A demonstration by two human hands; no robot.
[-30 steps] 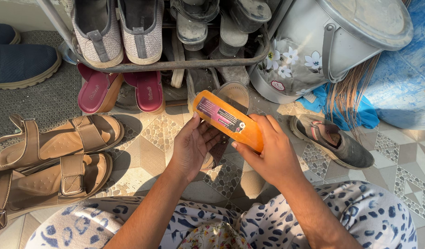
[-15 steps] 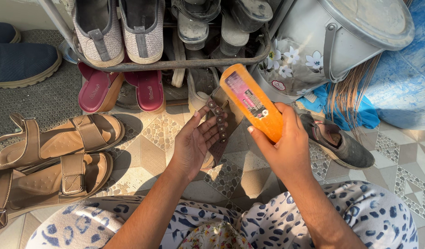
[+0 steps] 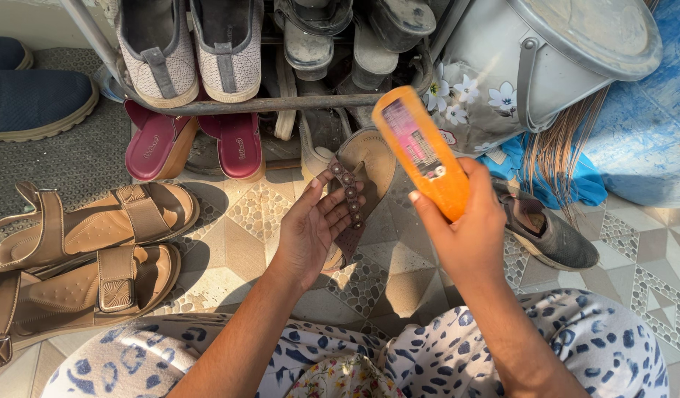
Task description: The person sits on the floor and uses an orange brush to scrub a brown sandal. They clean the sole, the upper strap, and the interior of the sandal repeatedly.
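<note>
1. We hold the orange bottle (image 3: 425, 152) in our right hand (image 3: 469, 228), fingers clamped round its lower end, the far end tipped up and away towards the shoe rack (image 3: 266, 103). It looks motion-blurred, so we judge it is in motion; a firm grip near the base seems right.
2. Our left hand (image 3: 312, 230) lies open, palm up, with the brown studded sandal (image 3: 358, 188) resting across the fingers. The hand is spread, not closed; the sandal is only cradled, its toe end reaching the tiled floor (image 3: 236, 243) by the rack.
3. The two hands are apart, the bottle just above and to the right of the sandal.
4. To do this well, we would keep the sandal steady and level on the palm, thumb ready to pin the strap.
5. We cannot tell whether the bottle's cap is open, so we would check it before bringing it over the sandal.
6. The tan sandals (image 3: 82, 258) to the left and the grey shoe (image 3: 550, 232) to the right lie near; we would keep the bottle clear of them.
</note>
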